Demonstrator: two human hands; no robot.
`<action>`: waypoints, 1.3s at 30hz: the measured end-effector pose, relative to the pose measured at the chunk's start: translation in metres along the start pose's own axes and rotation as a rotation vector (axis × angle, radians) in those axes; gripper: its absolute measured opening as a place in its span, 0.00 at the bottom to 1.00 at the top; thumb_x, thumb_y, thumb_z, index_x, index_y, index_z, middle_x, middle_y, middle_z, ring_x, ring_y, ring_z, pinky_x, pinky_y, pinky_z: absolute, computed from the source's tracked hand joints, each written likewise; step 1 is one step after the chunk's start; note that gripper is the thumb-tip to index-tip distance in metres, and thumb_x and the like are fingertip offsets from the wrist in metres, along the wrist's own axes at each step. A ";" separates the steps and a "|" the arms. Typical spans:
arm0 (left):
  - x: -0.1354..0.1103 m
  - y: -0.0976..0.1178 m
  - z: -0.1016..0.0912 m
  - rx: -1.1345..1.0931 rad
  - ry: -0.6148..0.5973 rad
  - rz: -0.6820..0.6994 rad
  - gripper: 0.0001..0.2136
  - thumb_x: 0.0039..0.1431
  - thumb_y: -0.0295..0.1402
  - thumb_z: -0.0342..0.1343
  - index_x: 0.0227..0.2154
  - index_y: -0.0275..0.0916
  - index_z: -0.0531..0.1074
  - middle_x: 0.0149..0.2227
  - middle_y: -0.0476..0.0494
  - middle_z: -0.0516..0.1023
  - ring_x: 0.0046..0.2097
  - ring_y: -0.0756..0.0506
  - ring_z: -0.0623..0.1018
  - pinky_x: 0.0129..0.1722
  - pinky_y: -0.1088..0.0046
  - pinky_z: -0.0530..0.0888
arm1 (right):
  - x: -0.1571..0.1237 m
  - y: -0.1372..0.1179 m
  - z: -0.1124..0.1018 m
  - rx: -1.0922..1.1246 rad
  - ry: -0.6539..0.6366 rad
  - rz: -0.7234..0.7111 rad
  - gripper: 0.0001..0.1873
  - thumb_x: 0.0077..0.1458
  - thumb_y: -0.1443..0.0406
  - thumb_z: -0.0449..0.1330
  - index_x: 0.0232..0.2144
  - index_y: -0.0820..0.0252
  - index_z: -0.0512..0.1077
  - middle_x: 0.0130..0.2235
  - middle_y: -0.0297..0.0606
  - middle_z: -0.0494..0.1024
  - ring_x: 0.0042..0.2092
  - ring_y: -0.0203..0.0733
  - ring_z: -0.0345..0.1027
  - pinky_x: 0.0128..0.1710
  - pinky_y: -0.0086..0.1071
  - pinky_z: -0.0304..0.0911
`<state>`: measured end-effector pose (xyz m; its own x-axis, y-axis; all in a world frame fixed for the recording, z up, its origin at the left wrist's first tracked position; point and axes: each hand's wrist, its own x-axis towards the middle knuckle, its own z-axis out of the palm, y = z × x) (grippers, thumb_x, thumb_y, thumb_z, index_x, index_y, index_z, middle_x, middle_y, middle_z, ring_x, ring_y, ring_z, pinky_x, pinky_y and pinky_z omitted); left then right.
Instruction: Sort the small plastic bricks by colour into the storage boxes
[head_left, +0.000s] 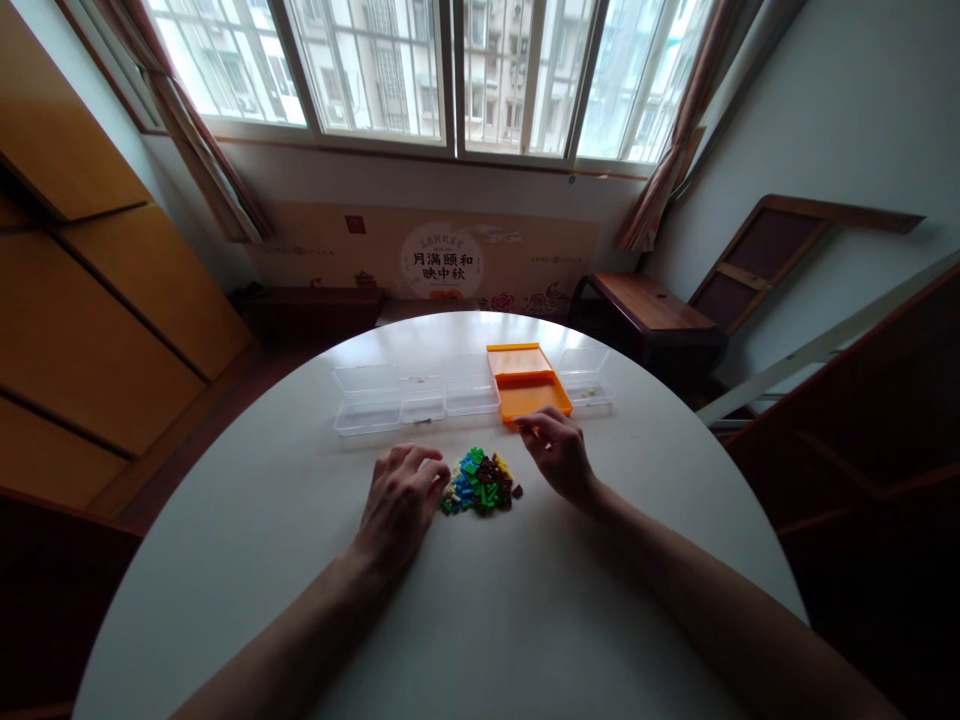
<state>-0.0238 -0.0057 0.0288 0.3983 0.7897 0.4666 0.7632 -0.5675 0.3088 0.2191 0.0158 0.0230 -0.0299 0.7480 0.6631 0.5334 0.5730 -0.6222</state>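
Note:
A small heap of toy building bricks (480,485) in green, blue, brown, yellow and cream lies at the middle of the white table. My left hand (401,495) is at the heap's left edge, its fingers bent and the thumb and forefinger close together at the bricks. Whatever is between those fingertips is hidden. My right hand (556,452) is right of the heap, just in front of the open orange box (536,395). Its thumb and fingers are pinched together; I cannot make out anything between them.
Several clear plastic boxes with raised lids stand in a row with the orange one: a large clear box (367,412) at left and a clear box (589,390) with small pale pieces at right. The round white table (247,560) has a wooden chair (652,305) behind it.

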 end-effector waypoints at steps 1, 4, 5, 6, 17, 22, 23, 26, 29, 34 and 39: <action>0.000 0.001 0.000 -0.053 0.020 -0.007 0.05 0.60 0.31 0.54 0.31 0.40 0.74 0.40 0.43 0.76 0.46 0.40 0.70 0.46 0.60 0.65 | -0.003 -0.006 0.003 0.001 -0.033 -0.045 0.07 0.58 0.68 0.57 0.36 0.60 0.76 0.31 0.36 0.73 0.27 0.32 0.62 0.27 0.27 0.61; 0.002 0.008 -0.001 -0.291 0.063 -0.025 0.05 0.61 0.33 0.54 0.32 0.40 0.73 0.38 0.44 0.76 0.44 0.43 0.71 0.46 0.64 0.67 | -0.010 -0.023 0.011 0.009 -0.142 -0.213 0.06 0.58 0.64 0.59 0.37 0.58 0.75 0.34 0.37 0.75 0.30 0.33 0.66 0.30 0.27 0.63; 0.002 0.011 -0.002 -0.381 0.065 -0.024 0.06 0.61 0.34 0.54 0.32 0.40 0.73 0.37 0.44 0.75 0.43 0.44 0.71 0.45 0.65 0.68 | -0.011 -0.028 0.013 0.012 -0.173 -0.268 0.06 0.58 0.63 0.59 0.36 0.58 0.75 0.34 0.38 0.75 0.31 0.34 0.67 0.32 0.28 0.64; 0.002 0.014 -0.002 -0.464 0.065 -0.021 0.06 0.61 0.34 0.54 0.31 0.39 0.72 0.37 0.44 0.75 0.43 0.44 0.72 0.44 0.67 0.69 | -0.012 -0.032 0.015 0.012 -0.195 -0.316 0.07 0.59 0.62 0.59 0.36 0.58 0.74 0.33 0.38 0.76 0.32 0.35 0.68 0.33 0.28 0.64; 0.005 0.020 0.003 -0.667 0.076 -0.058 0.08 0.59 0.37 0.56 0.29 0.39 0.74 0.34 0.44 0.75 0.39 0.46 0.74 0.42 0.69 0.71 | -0.013 -0.042 0.016 0.007 -0.110 -0.450 0.07 0.60 0.63 0.58 0.30 0.59 0.71 0.30 0.38 0.76 0.30 0.35 0.68 0.32 0.29 0.63; 0.005 0.021 0.004 -0.624 0.126 -0.048 0.08 0.59 0.37 0.57 0.29 0.40 0.75 0.33 0.45 0.75 0.38 0.46 0.74 0.40 0.70 0.71 | -0.015 -0.040 0.017 -0.021 -0.134 -0.475 0.05 0.59 0.64 0.58 0.33 0.59 0.72 0.30 0.37 0.76 0.31 0.35 0.68 0.33 0.29 0.62; 0.005 0.021 0.004 -0.613 0.137 -0.040 0.07 0.59 0.37 0.57 0.29 0.40 0.76 0.33 0.45 0.75 0.38 0.46 0.74 0.40 0.70 0.71 | -0.015 -0.040 0.017 -0.023 -0.142 -0.474 0.05 0.59 0.64 0.58 0.33 0.59 0.72 0.30 0.37 0.76 0.31 0.35 0.68 0.33 0.29 0.62; 0.003 0.022 0.003 -0.581 0.145 -0.015 0.08 0.60 0.37 0.55 0.31 0.40 0.77 0.33 0.44 0.75 0.38 0.46 0.73 0.39 0.69 0.72 | -0.015 -0.040 0.016 -0.019 -0.167 -0.454 0.05 0.60 0.65 0.57 0.32 0.59 0.72 0.30 0.37 0.76 0.31 0.35 0.67 0.33 0.29 0.62; 0.001 0.021 0.002 -0.525 0.126 0.004 0.09 0.62 0.36 0.53 0.34 0.40 0.77 0.34 0.43 0.76 0.40 0.45 0.72 0.41 0.68 0.71 | -0.013 -0.037 0.014 -0.014 -0.174 -0.372 0.07 0.61 0.65 0.56 0.31 0.58 0.72 0.30 0.37 0.76 0.31 0.35 0.68 0.33 0.29 0.63; -0.001 0.017 -0.002 -0.404 0.119 0.052 0.10 0.62 0.36 0.53 0.34 0.40 0.77 0.35 0.42 0.76 0.41 0.44 0.71 0.43 0.66 0.71 | -0.002 -0.009 0.003 -0.043 -0.030 -0.113 0.10 0.61 0.63 0.55 0.29 0.58 0.73 0.29 0.36 0.74 0.27 0.34 0.65 0.30 0.29 0.63; 0.000 0.010 -0.004 -0.300 0.152 0.038 0.08 0.61 0.35 0.54 0.33 0.41 0.78 0.34 0.43 0.76 0.41 0.44 0.71 0.43 0.66 0.69 | 0.020 0.046 -0.026 -0.136 0.249 0.207 0.12 0.57 0.58 0.57 0.30 0.62 0.74 0.30 0.38 0.76 0.27 0.37 0.65 0.31 0.32 0.63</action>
<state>-0.0185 -0.0122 0.0356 0.3263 0.7354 0.5938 0.5563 -0.6573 0.5084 0.2650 0.0479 0.0188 0.2889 0.7293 0.6202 0.6148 0.3553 -0.7042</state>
